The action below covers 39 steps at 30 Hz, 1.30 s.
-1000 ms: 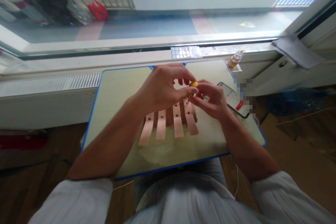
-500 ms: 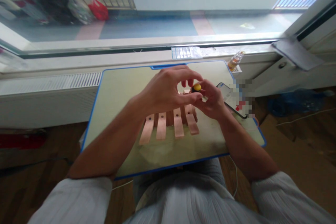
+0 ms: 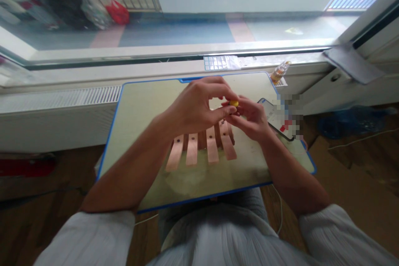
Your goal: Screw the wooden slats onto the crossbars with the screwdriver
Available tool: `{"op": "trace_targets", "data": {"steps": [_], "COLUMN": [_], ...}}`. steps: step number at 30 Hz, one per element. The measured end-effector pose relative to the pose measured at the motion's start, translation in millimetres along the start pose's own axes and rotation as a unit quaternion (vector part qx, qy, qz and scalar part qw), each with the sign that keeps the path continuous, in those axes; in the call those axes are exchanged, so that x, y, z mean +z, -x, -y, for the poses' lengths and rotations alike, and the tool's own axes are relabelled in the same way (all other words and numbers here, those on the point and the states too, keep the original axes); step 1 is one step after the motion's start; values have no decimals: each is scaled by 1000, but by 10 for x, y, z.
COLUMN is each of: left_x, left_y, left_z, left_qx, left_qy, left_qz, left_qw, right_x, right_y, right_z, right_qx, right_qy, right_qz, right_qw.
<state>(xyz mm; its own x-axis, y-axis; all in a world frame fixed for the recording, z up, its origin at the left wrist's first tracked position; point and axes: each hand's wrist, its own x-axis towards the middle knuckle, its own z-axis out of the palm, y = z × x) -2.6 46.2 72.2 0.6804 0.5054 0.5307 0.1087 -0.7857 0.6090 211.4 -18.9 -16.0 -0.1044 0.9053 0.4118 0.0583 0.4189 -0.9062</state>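
Note:
A screwdriver with a yellow-and-black handle end [image 3: 233, 103] is pinched between both hands above the board; its shaft is hidden. My left hand [image 3: 202, 104] grips the handle end from the left with thumb and fingers closed. From the right, my right hand [image 3: 254, 120] closes its fingers around the lower part of it. Below them lies a wooden piece with several light wooden strips [image 3: 191, 156] sticking out toward me, each with a dark round screw head or hole. My left hand hides the far part of this piece.
The pale tabletop [image 3: 140, 112] has a blue edge. A phone [image 3: 271, 114] lies right of my right hand. Past the far right corner stands a small clear bottle [image 3: 279, 72]. A gridded clear case [image 3: 218, 62] rests on the windowsill behind the table.
My left fingers have closed in on the screwdriver's handle end, where they were spread around it before. The wooden piece stays in place.

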Motion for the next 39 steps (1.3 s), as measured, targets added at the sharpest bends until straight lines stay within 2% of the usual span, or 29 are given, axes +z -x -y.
{"op": "trace_targets", "data": {"steps": [4, 9, 18, 26, 30, 39], "left_x": [-17, -35, 21, -1, -20, -32], "left_y": [8, 18, 3, 17, 12, 18], "left_z": [18, 21, -14, -30, -5, -29], "left_qx": [6, 8, -2, 9, 12, 15], "left_qy": [-15, -17, -55, -44, -36, -19], "left_qz": [6, 43, -17, 4, 11, 36], "left_qw": [1000, 999, 998, 999, 999, 999], "right_x": [-4, 51, 69, -25, -66, 28], "right_y": [-11, 0, 12, -25, -35, -9], "right_z": [-10, -64, -55, -41, -64, -74], "right_qx": [-17, -6, 1, 22, 20, 22], "right_qy": [1, -16, -24, -59, -44, -60], "right_qz": [2, -32, -30, -6, -1, -30], "right_qw": [1000, 999, 999, 998, 999, 998]}}
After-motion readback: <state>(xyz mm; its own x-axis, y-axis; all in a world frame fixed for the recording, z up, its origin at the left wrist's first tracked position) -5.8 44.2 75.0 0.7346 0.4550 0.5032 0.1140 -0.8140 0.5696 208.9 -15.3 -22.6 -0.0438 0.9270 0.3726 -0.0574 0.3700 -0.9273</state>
